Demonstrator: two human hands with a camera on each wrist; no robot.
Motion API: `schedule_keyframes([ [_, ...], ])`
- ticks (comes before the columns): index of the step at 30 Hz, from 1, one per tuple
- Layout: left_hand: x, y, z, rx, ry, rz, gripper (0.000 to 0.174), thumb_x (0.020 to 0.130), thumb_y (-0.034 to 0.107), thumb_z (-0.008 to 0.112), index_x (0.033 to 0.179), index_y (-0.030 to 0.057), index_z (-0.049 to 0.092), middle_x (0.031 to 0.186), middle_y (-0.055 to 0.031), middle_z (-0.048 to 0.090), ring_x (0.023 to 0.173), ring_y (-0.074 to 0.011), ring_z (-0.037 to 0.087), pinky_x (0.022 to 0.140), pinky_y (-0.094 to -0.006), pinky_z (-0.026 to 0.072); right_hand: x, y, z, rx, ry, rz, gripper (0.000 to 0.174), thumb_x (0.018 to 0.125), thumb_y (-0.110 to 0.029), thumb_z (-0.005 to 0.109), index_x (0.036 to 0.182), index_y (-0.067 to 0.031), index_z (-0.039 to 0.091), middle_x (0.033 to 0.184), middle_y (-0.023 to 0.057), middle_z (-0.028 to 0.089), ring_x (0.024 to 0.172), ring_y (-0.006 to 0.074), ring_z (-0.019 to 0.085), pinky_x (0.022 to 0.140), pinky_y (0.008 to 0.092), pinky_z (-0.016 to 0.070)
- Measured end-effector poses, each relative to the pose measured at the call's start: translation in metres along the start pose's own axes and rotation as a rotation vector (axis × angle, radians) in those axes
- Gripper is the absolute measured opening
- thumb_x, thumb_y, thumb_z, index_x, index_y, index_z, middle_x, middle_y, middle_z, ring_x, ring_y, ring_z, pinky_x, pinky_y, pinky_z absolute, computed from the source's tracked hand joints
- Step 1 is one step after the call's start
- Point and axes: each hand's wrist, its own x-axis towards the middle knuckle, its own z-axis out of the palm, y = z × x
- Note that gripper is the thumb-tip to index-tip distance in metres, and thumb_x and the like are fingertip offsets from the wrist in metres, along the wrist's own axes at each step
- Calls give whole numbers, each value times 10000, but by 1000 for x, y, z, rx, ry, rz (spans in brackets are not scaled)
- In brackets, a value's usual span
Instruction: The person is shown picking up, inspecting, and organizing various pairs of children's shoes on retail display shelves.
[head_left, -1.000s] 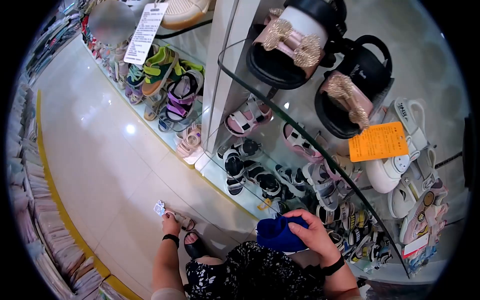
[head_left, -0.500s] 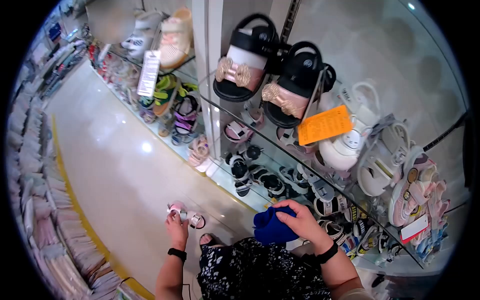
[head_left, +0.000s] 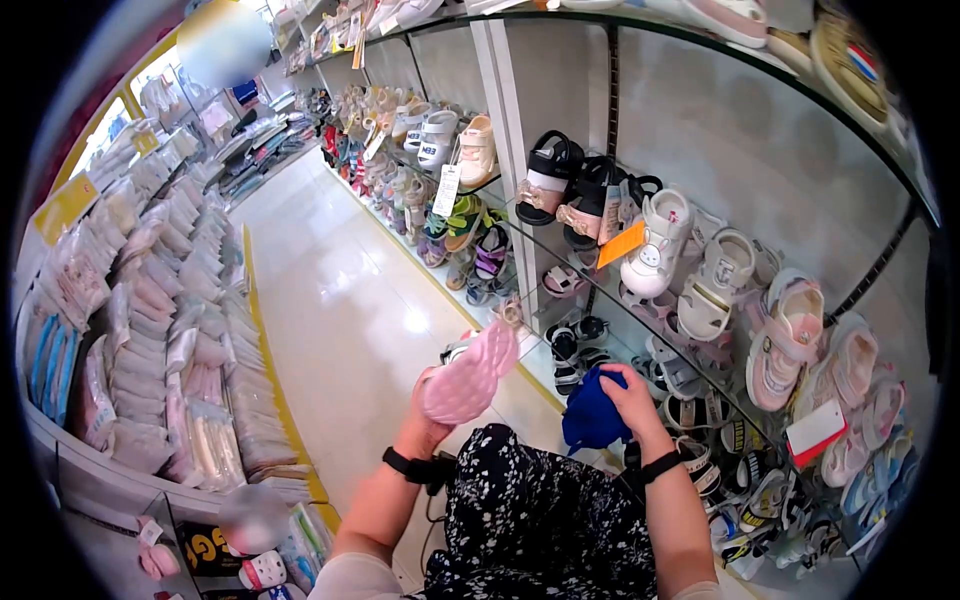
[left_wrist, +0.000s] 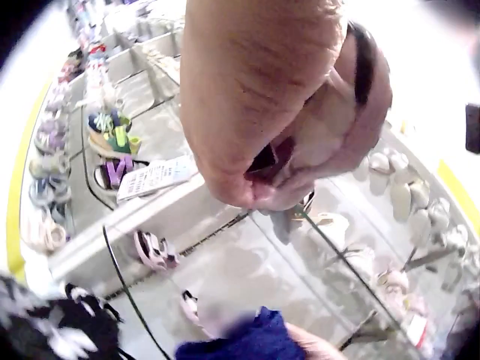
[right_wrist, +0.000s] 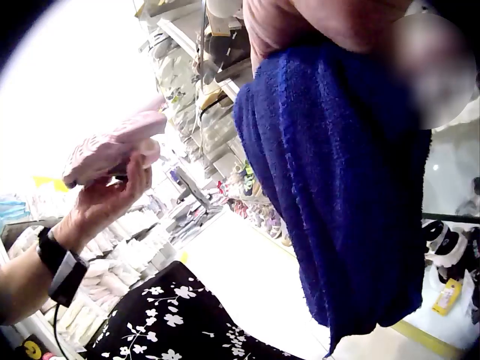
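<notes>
"Head view?"

"The left hand [head_left: 424, 415] gripped a pink shoe [head_left: 472, 376] above the floor [head_left: 385, 320], its sole hiding most fingers. The right hand [head_left: 632, 397] pinched a blue cloth [head_left: 592, 415]."

"Left wrist?"

"The left hand, cut off above, mostly hid the shoe."

"Right wrist?"

"Left fingers clasped the shoe; right fingertips were out of sight."

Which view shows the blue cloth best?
The right wrist view: the blue cloth hangs large there below the right hand, its folds and fuzzy texture clear. The head view shows it small, bunched in that hand; the left wrist view catches only part, at the bottom edge.
</notes>
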Motion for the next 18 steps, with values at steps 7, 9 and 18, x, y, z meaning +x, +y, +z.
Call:
schedule_keyframes([
  [7,-39,-30,26,-125,-173,-33,505,906,186,540,1360,66,352,1325,-61,472,1210,-180,439,1043,-323,362,-39,-57,-10,443,-212,144,341,806,-68,613,1129,13,540,995,82,630,863,149,613,793,288,494],
  [9,-47,-34,30,-5,-180,-3,518,908,188,536,1370,67,335,1338,-63,460,1220,-184,433,1046,-328,359,-56,-71,-7,436,-142,84,354,803,-40,597,1147,11,529,1033,81,618,886,144,603,811,278,485],
  [18,-68,-29,51,604,-178,190,541,911,219,521,1393,65,326,1320,-59,491,1136,-167,491,969,-288,400,-103,-96,27,222,-135,-160,334,829,-29,595,1158,-14,546,1041,37,603,917,104,558,841,251,457],
])
